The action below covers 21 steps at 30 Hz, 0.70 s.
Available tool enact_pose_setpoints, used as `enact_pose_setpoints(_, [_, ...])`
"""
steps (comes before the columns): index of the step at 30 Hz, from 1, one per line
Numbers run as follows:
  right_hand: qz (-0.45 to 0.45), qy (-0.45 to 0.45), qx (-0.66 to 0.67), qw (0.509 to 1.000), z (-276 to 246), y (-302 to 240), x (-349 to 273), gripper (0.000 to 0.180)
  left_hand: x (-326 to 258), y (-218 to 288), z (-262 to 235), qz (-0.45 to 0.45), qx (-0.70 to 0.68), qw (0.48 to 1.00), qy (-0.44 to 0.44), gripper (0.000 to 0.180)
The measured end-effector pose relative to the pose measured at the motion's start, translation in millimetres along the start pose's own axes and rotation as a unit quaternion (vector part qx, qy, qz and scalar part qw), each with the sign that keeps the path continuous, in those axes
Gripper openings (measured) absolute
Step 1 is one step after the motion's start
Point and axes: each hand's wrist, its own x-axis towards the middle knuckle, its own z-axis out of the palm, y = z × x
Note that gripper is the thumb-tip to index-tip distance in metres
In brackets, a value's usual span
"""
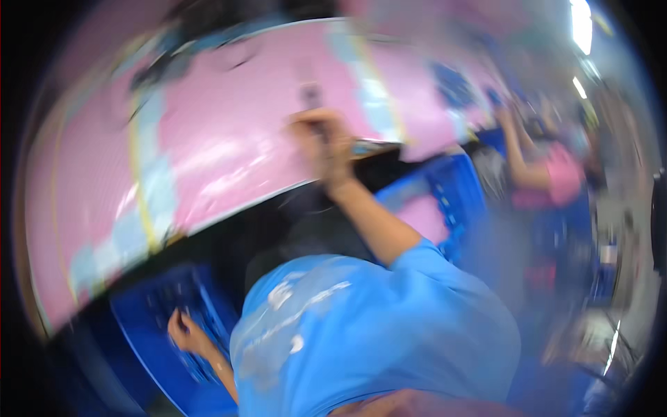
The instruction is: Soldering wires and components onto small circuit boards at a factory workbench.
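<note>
My right hand (325,142) is over the near part of the pink-covered table (243,104), smeared by motion. Its fingers are closed round a dark, narrow thing (311,96) that pokes out past them; its kind is too blurred to tell. Down at the left, my left hand (186,332) hangs over a blue bin (149,347) that has small dark things in it. The fingers are loosely bent and a little apart, and nothing shows between them.
Blue and yellow strips cross the table's pink cover. Dark blurred items (163,69) lie at its far left, and a dark blue heap (453,85) lies farther right. Beside my right arm stands another blue bin (469,184). A person in pink (556,174) works to the right.
</note>
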Motion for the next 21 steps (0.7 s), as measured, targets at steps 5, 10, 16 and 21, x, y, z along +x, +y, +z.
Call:
enact_pose_setpoints(5, [-0.008, -0.073, 0.17, 0.983, 17.5, -64.5, -12.1, 0.018, 42.8, 188.9, 25.8, 0.11, -0.326, 0.931, -0.122, 0.024])
enact_pose_setpoints(10, [-0.122, -0.018, 0.213, 0.969, 5.9, -100.8, -8.7, 0.013, 40.4, 288.9, 55.6, 0.163, -0.414, 0.833, -0.33, 0.034])
enact_pose_setpoints(16, [-0.079, 0.015, 0.201, 0.976, -20.9, -96.9, -3.8, 0.018, 47.5, 293.3, 47.0, 0.142, -0.374, 0.8, -0.447, 0.025])
enact_pose_setpoints(21, [-0.077, 0.038, 0.203, 0.975, -25.8, -91.5, -6.6, 0.017, 95.5, 279.9, 27.6, 0.183, -0.295, 0.878, -0.329, 0.023])
